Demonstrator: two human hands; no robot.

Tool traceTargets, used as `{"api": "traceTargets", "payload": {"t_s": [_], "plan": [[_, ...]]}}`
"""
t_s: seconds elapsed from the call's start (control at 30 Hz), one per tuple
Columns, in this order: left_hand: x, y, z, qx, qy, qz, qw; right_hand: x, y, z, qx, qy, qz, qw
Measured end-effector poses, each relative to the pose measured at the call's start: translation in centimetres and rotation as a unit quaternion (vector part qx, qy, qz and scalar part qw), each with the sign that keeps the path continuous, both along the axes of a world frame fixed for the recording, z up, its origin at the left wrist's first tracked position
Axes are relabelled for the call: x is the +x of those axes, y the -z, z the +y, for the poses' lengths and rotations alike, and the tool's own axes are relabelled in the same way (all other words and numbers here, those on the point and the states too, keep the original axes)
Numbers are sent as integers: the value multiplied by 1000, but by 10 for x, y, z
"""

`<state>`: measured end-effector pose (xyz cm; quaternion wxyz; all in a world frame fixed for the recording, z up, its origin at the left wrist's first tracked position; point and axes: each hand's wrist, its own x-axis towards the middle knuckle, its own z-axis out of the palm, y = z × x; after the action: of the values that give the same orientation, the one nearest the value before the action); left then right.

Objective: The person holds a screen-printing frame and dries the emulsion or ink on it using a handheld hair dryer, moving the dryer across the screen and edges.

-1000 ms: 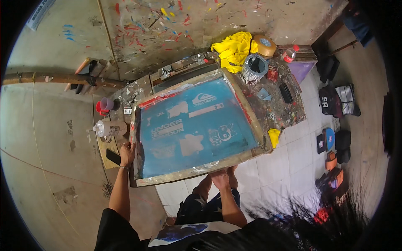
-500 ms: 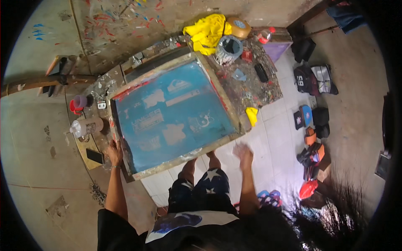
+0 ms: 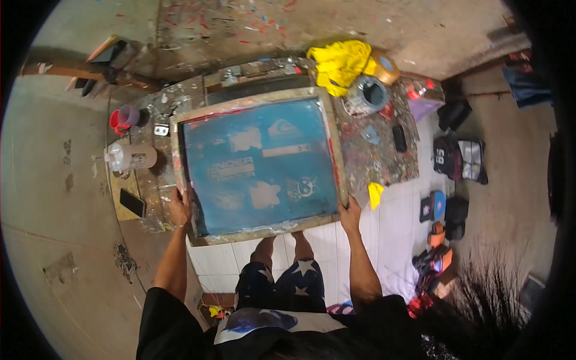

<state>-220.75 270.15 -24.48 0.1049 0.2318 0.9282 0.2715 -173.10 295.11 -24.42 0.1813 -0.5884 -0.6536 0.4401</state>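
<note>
Left hand (image 3: pixel 179 208) and right hand (image 3: pixel 350 214) pinch opposite sides of a wood-framed blue screen (image 3: pixel 259 163) near its close corners; it is over the paint-spattered table (image 3: pixel 393 168), near side jutting past the edge. Left of it sits a translucent jug (image 3: pixel 138 157) with a pale lid, contents unclear. Farther back are a purple cup (image 3: pixel 128 114) and a red cup (image 3: pixel 116 122), insides hard to make out. Far right, a paint-streaked tub (image 3: pixel 365 97) looks dark inside; beyond is a red-capped bottle (image 3: pixel 419 90).

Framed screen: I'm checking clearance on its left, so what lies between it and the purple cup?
In the head view, a small white item lies on the worktable between the purple cup and the framed screen.
</note>
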Motion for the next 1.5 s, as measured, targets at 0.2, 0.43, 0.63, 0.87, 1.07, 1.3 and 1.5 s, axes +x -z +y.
{"api": "traceTargets", "payload": {"t_s": [0.2,0.43,0.63,0.87,1.07,1.3,1.5], "plan": [[3,9,5,14,-26,-6,1000,1,23,-2,48,-5,-2,999],[0,6,31,58,-37,-55,996,7,42,16,114,-12,-5,993],[-17,22,27,59,-7,88,994,-12,32,31,117,-28,-53,991],[-23,14,31,14,-2,85,996,-25,20,33,131,-55,-137,980],[16,-9,22,55,-53,105,992,-132,-49,101,225,-138,-119,957],[245,-56,-11,178,-282,-510,793,-358,-19,241,294,-358,-63,884],[268,-28,77,261,-421,-594,634,-436,4,277,122,-536,-230,803]]}}
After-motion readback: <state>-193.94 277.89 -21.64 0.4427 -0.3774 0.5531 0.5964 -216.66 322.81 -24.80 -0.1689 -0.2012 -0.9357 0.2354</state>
